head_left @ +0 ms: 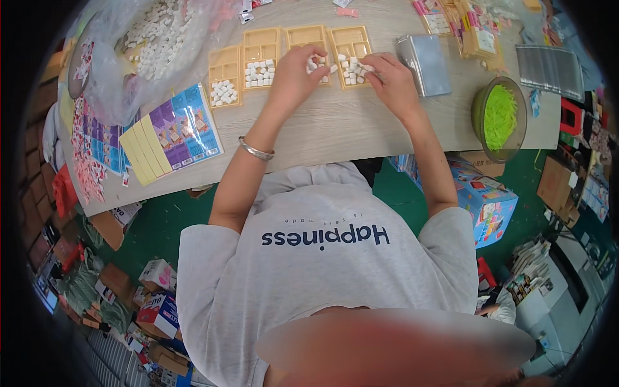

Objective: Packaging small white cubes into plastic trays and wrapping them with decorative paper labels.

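Note:
Several beige divided plastic trays stand in a row: a leftmost tray [225, 57], a second tray [260, 35], a third tray [306, 33] and a rightmost tray [350, 33]. Small white block-like pieces [259, 74] lie in their near compartments. My left hand [295, 79], its wrist in a silver bangle, is over the third tray, with curled fingers and thumb around a few white pieces. At the rightmost tray's near compartment, my right hand [392, 80] has its fingertips pinched on a white piece. The left hand partly hides the third tray.
A plastic bag [116, 84] of white pieces is at the left, behind printed card sheets [171, 132]. Right of the trays lies a stack of clear plastic sleeves [425, 64]. A bowl of green shreds [500, 119] stands near the table's right edge.

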Demonstrator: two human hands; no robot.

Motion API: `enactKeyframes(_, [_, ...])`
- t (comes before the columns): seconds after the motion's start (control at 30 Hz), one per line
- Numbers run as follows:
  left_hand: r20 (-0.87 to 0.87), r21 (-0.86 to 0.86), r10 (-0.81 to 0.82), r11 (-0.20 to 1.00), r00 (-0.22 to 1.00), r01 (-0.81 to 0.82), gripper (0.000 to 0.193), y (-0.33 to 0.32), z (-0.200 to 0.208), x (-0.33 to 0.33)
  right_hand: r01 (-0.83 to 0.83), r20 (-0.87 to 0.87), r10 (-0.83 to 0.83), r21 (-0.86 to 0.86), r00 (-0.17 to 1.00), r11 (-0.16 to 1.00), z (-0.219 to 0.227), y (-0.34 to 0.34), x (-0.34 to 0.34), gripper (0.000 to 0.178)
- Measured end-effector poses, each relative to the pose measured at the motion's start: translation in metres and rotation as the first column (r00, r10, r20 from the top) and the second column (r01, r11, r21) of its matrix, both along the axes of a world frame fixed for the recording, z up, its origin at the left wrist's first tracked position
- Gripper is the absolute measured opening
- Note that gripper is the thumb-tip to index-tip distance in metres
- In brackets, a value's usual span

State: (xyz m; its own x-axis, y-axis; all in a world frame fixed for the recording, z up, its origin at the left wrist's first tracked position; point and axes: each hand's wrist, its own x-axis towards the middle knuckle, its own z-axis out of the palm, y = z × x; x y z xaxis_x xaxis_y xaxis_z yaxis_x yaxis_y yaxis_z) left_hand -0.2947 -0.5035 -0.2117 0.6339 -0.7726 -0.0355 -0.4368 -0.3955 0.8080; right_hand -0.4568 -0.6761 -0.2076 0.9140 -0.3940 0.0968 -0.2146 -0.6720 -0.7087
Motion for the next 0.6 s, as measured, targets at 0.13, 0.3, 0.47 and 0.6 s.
enactKeyframes(0.13, [-0.028, 0.019, -0.077, 0.997, 0.997, 0.077, 0.031, 0.011, -0.002, 0.005, 0.005, 0.207, 0.027, -0.152, 0.978, 0.988, -0.003, 0.007, 0.012, 0.027])
enactKeyframes(0.3, [0.020, -0.002, -0.049, 0.999, 0.999, 0.049, 0.030, 0.016, 0.000, 0.004, -0.067, 0.029, 0.077, -0.259, 0.997, 0.964, -0.007, 0.008, 0.003, 0.016])
enactKeyframes(0.47, [0.027, -0.005, -0.076, 0.997, 0.997, 0.076, 0.028, 0.017, 0.000, 0.004, -0.048, -0.005, 0.048, -0.300, 0.999, 0.953, -0.006, 0.008, 0.002, 0.014])
enactKeyframes(0.6, [-0.083, -0.012, 0.029, 0.999, 0.996, -0.030, 0.027, 0.020, 0.007, 0.005, -0.018, -0.022, 0.010, -0.383, 1.000, 0.923, 0.002, 0.011, 0.008, 0.014])
